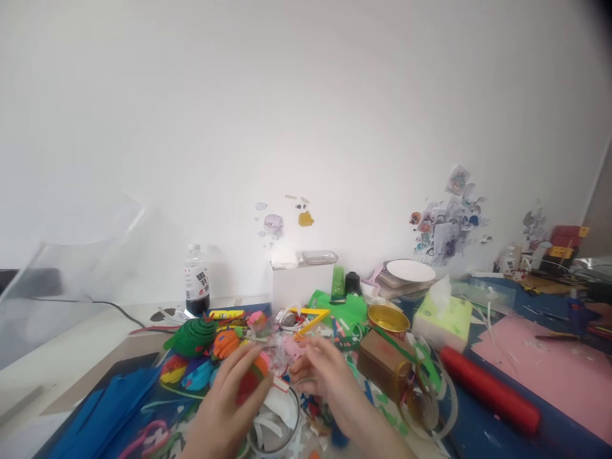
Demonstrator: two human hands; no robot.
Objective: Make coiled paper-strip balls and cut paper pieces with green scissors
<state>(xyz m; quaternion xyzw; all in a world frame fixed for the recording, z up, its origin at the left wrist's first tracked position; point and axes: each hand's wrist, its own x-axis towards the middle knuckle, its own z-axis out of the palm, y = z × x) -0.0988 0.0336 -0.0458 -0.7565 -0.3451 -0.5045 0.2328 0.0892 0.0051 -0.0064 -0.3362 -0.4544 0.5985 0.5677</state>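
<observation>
Two bare hands above one messy table (76, 331), both arms cut off by the bottom edge. Left hand (234, 401) with bent fingers and thumb apart, in front of one round red and orange thing (259, 368), partly hidden by the fingers. Perhaps touching it; cannot tell if gripping it. Right hand (329, 376) with fingers curled inward, just beside one small pink thing (292, 349). Cannot tell if holding anything there either. Between the hands, one short white strip with a red edge (281, 383). Below, one big ring (297, 417), left side hidden behind the left hand.

To the left, one green bumpy thing (194, 336), one orange striped thing (227, 344) and blue sheets (112, 408), too close together to count and cut off at the bottom. Farther back, one white box (302, 285) and two bottles (196, 280), one with dark liquid, one small and far off to the right.

To the right, one gold tin (389, 319), one brown box (385, 360), one tissue pack (444, 315), one red roll (490, 389), one white plate (411, 271) and one pink sheet (559, 376), cut off at the right edge. Among all this, many little scraps (387, 408), too small and blurry to count.
</observation>
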